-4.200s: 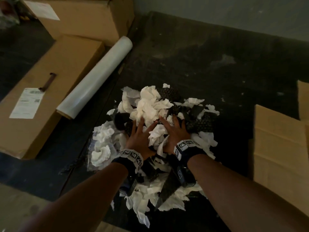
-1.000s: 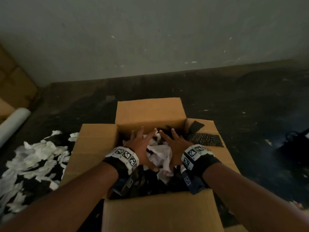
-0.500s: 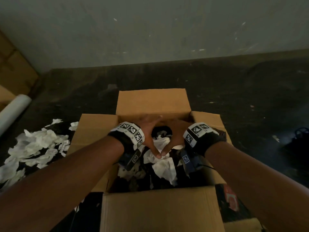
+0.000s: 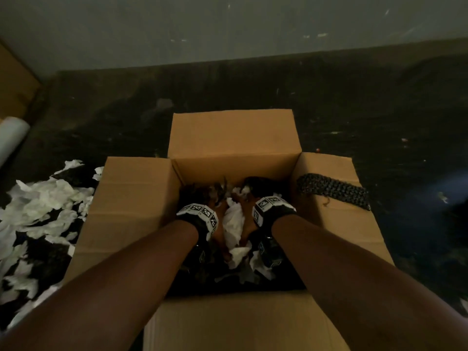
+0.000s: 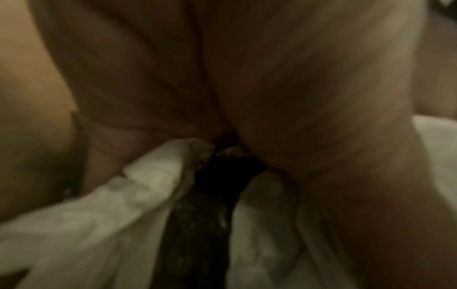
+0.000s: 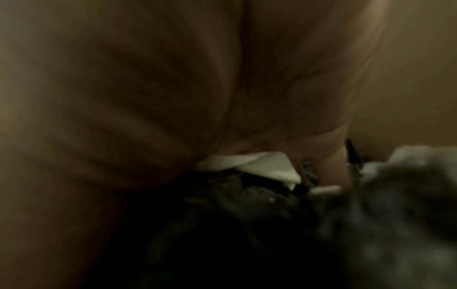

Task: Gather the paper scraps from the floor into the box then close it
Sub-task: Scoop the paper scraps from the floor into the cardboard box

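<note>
An open cardboard box sits on the dark floor with all its flaps spread out. Both my hands are down inside it, wrists bent. My left hand and right hand press white paper scraps between the palms onto dark scraps in the box. The fingers are hidden below the wristbands. In the left wrist view my palm lies against a white scrap and a black strip. In the right wrist view my palm lies on a white scrap and dark scraps.
A pile of white and black scraps lies on the floor left of the box. A black mesh strip hangs over the right flap. A white roll and another carton are at far left. A wall runs behind.
My hands carried a bundle of scraps from the floor pile over to the box. They have since sunk deeper into it, and the view has come closer.
</note>
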`<state>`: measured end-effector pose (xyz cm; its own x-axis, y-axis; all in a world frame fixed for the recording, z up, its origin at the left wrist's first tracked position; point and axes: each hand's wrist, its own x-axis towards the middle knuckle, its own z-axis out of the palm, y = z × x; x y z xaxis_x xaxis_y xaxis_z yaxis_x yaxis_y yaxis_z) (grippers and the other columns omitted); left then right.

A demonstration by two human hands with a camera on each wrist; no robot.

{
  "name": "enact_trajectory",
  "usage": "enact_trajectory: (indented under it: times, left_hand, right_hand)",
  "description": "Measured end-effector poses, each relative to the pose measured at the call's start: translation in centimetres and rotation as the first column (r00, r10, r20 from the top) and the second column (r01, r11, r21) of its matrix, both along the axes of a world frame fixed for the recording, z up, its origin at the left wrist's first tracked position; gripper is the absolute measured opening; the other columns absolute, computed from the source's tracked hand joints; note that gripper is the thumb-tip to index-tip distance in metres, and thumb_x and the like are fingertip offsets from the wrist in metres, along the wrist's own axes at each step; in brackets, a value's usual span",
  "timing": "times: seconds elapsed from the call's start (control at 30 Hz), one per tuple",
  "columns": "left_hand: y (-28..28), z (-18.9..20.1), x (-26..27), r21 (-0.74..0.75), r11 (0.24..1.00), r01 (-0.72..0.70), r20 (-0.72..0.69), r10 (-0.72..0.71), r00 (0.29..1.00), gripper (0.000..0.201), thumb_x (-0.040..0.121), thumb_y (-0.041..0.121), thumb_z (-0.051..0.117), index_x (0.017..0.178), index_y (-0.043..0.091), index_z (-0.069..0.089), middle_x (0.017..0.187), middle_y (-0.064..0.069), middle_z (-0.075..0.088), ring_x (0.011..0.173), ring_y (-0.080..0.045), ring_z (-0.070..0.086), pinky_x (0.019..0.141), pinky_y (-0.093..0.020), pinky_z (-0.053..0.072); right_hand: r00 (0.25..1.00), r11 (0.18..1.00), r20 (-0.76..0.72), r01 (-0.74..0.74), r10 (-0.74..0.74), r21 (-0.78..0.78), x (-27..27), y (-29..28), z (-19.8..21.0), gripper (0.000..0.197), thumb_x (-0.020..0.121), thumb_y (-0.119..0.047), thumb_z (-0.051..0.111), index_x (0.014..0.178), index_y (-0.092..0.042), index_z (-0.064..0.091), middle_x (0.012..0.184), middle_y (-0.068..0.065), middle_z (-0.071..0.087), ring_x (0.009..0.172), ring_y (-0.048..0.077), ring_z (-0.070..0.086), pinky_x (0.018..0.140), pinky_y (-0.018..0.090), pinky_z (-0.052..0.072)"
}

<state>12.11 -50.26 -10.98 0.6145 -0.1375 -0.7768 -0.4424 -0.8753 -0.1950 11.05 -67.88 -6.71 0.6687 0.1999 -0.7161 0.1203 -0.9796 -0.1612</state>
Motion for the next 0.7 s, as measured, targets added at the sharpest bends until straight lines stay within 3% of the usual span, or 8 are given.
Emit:
enact_trajectory:
  times: [0.07,0.13,0.2,0.27,0.43,0.57,0.63,0.7]
  left_hand:
    - [0.7,-2.0,0.7,-0.032,0.999,-0.040,-0.034,0.039,0.999,0.114,0.076,0.056,0.081,0.161,0.026,0.012,0.166,-0.007,0.023,0.139,-0.041,0.043,0.098,-0.063,0.047]
    - [2.1,-6.4,2.2,-0.061,0.995,-0.079,-0.033,0.077,0.996,0.125,0.065,0.066,0.082,0.160,0.033,0.007,0.166,-0.004,0.022,0.137,-0.041,0.044,0.096,-0.065,0.047]
    - [2.5,-7.2,2.3,-0.126,0.990,-0.055,-0.018,0.053,0.998,0.134,0.063,0.069,0.081,0.153,0.049,-0.017,0.168,-0.003,0.015,0.139,-0.038,0.043,0.100,-0.064,0.045]
    - [3.2,-5.9,1.8,-0.166,0.985,-0.040,-0.020,0.037,0.999,0.130,0.075,0.061,0.076,0.147,0.047,-0.032,0.168,-0.001,0.001,0.143,-0.038,0.037,0.107,-0.059,0.042]
    - [3.8,-4.8,1.4,-0.350,0.929,-0.123,0.064,0.155,0.986,0.127,0.068,0.081,0.069,0.149,0.053,-0.024,0.168,0.006,-0.014,0.149,-0.041,0.026,0.107,-0.064,0.039]
    - [0.4,3.6,-1.6,-0.324,0.930,-0.175,0.083,0.212,0.974,0.113,0.073,0.044,0.086,0.158,0.017,0.017,0.161,-0.018,0.016,0.140,-0.039,0.040,0.109,-0.047,0.042]
    - [-0.3,4.9,-2.2,-0.354,0.922,-0.160,0.123,0.215,0.969,0.105,0.079,0.039,0.081,0.159,0.018,0.016,0.162,-0.018,0.013,0.138,-0.040,0.042,0.108,-0.048,0.044]
    - [-0.5,5.1,-2.1,-0.397,0.903,-0.167,0.114,0.229,0.967,0.101,0.085,0.035,0.075,0.160,0.019,0.009,0.164,-0.019,0.005,0.141,-0.042,0.037,0.110,-0.051,0.041]
  right_hand:
    - [0.999,0.999,-0.026,-0.025,0.025,0.021,1.0,0.1,-3.0,0.113,0.079,-0.043,0.072,0.144,-0.056,-0.019,0.156,0.007,0.039,0.124,0.039,0.052,0.095,0.052,0.051]
    - [0.998,0.999,-0.055,0.004,-0.002,0.038,0.8,0.4,-2.1,0.102,0.082,-0.039,0.071,0.153,-0.051,-0.002,0.154,0.006,0.041,0.126,0.036,0.051,0.098,0.049,0.049]
    - [0.999,0.998,-0.026,0.030,-0.028,0.049,-0.3,0.4,-0.6,0.093,0.090,-0.036,0.066,0.156,-0.044,0.002,0.163,0.005,0.025,0.138,0.036,0.040,0.106,0.050,0.042]
    - [1.000,0.997,0.002,0.029,-0.029,0.068,-1.0,0.0,0.2,0.089,0.096,-0.036,0.061,0.157,-0.036,-0.005,0.167,0.005,0.005,0.146,0.036,0.026,0.113,0.050,0.035]
    - [0.995,0.997,0.094,-0.032,0.026,0.070,-1.7,0.8,2.7,0.114,0.080,-0.034,0.080,0.154,-0.046,-0.005,0.166,0.003,-0.004,0.143,0.044,0.029,0.101,0.061,0.045]
    - [0.994,0.997,0.103,-0.033,0.026,0.065,-1.6,0.3,3.7,0.102,0.069,-0.061,0.074,0.153,-0.043,0.019,0.152,0.008,0.039,0.131,0.039,0.046,0.092,0.059,0.051]
    - [0.986,0.989,0.167,-0.015,-0.010,0.149,-2.1,-0.3,6.1,0.101,0.069,-0.070,0.068,0.153,-0.033,0.024,0.153,0.005,0.037,0.133,0.035,0.043,0.103,0.056,0.044]
    - [0.947,0.975,0.294,0.065,-0.126,0.211,-2.5,-1.0,8.1,0.088,0.078,-0.059,0.068,0.152,-0.030,0.031,0.155,0.006,0.031,0.137,0.035,0.037,0.108,0.053,0.039]
